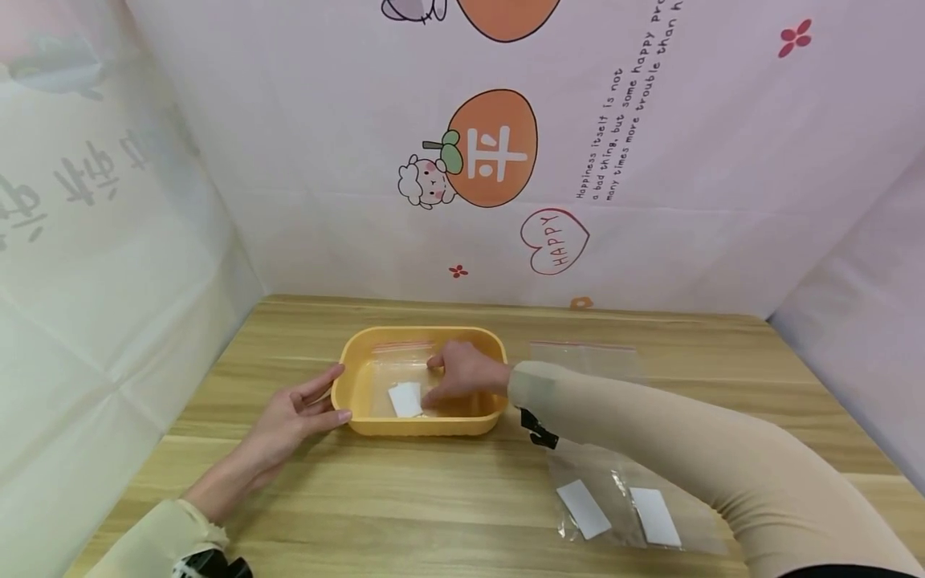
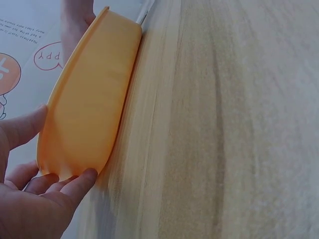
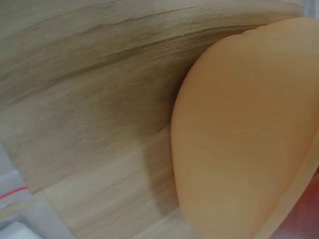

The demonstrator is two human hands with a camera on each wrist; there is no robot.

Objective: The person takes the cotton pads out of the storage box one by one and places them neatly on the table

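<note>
A yellow plastic basin (image 1: 422, 427) stands on the wooden table. My left hand (image 1: 292, 421) grips its left end, thumb at the rim and fingertips against the outer wall, as the left wrist view shows. Inside the basin lies a clear zip bag (image 1: 383, 373) with a red-striped top and a white rectangular piece (image 1: 406, 399). My right hand (image 1: 466, 373) reaches over the basin's right side, its thumb and forefinger apart at the bag's right part. The other right fingers are partly hidden. In the right wrist view the basin's outer wall (image 3: 239, 124) covers most of that hand.
Clear zip bags with white pieces (image 1: 584, 509) lie at the front right, partly under the right forearm. Another bag's red-striped top (image 1: 585, 347) shows behind that arm. A printed cloth (image 1: 347, 225) hangs along the table's back edge, with pale cloth at both sides.
</note>
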